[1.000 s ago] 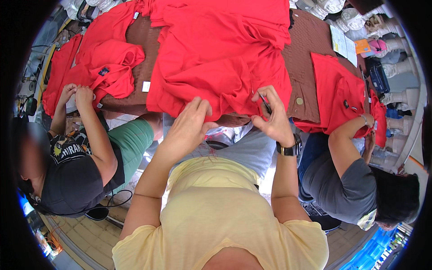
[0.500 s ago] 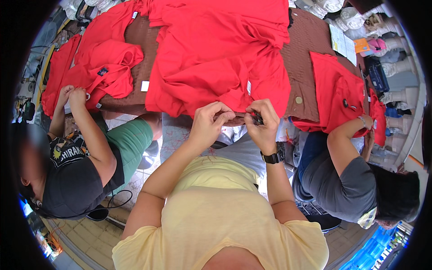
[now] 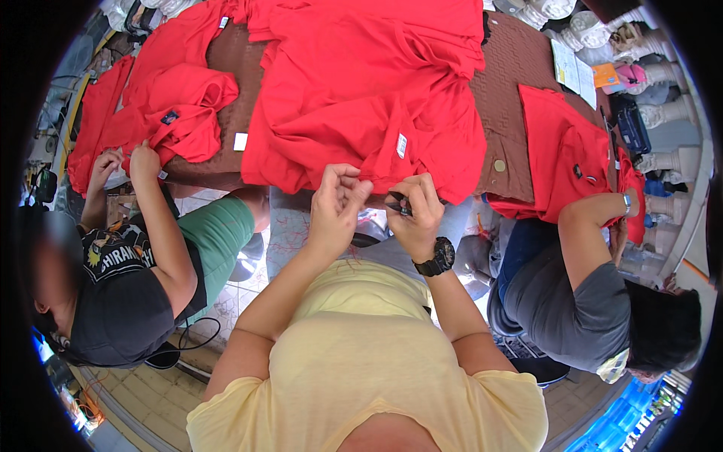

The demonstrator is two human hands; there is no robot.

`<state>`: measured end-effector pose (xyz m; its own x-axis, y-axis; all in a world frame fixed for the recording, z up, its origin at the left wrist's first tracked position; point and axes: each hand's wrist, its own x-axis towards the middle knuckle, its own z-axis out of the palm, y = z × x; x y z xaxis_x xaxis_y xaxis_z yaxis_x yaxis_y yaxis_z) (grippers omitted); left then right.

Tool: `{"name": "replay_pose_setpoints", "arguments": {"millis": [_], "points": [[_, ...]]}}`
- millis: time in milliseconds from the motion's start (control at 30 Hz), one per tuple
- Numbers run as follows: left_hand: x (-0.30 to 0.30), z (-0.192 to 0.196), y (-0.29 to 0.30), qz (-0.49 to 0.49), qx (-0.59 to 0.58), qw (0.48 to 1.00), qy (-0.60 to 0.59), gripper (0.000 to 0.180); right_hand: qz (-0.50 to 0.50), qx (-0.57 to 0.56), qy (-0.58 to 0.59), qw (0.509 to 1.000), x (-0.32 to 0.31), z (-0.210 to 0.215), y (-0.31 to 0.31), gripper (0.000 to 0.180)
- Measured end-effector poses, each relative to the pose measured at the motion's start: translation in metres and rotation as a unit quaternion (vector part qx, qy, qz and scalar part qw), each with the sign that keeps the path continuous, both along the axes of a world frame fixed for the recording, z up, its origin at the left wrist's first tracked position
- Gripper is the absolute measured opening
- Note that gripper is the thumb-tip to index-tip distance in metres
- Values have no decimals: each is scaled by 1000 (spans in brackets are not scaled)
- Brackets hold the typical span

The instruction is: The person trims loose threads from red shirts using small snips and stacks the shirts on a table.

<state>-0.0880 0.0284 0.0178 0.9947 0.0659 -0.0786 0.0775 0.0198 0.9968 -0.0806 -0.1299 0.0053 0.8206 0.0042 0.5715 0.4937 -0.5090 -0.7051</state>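
A large red garment (image 3: pixel 361 98) lies rumpled over the table in front of me, its near edge hanging at my hands. My left hand (image 3: pixel 337 207) is closed at that edge, thumb and fingers pinching the cloth; any thread between them is too fine to make out. Curled in my right hand (image 3: pixel 419 218) is a small pair of dark thread snips (image 3: pixel 398 203), pointing toward my left hand, just below the hem. A white label (image 3: pixel 401 145) shows on the garment above my right hand.
A brown cloth (image 3: pixel 516 68) covers the table. Co-workers sit on either side, handling a red garment at left (image 3: pixel 177 105) and one at right (image 3: pixel 561 151). A paper sheet (image 3: pixel 574 73) lies at the far right. Loose red threads (image 3: pixel 290 230) lie on grey cloth below the table edge.
My right hand has moved left with the snips, closer to my left hand. The garment's label has shifted left and turned. The left co-worker's hands have moved apart.
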Motion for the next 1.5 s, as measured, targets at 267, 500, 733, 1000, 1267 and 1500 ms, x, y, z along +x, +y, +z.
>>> {"name": "replay_pose_setpoints", "arguments": {"millis": [267,500,733,1000,1267,1500], "points": [[10,-21,4,-10,-45,998,45,15,22,18,25,999,-2,-5,14,28],[3,-22,9,27,-151,987,41,13,183,165,250,936,-3,-5,12,10],[-4,-29,12,-8,-136,990,23,11,270,315,535,736,-3,4,7,45],[-7,-20,10,-30,-112,993,-34,6,263,430,605,616,7,5,9,46],[-6,-12,9,-40,-118,992,-14,8,261,464,605,592,10,1,8,44],[-8,-17,12,-28,-37,997,-67,7,307,435,596,601,11,-12,7,44]]}}
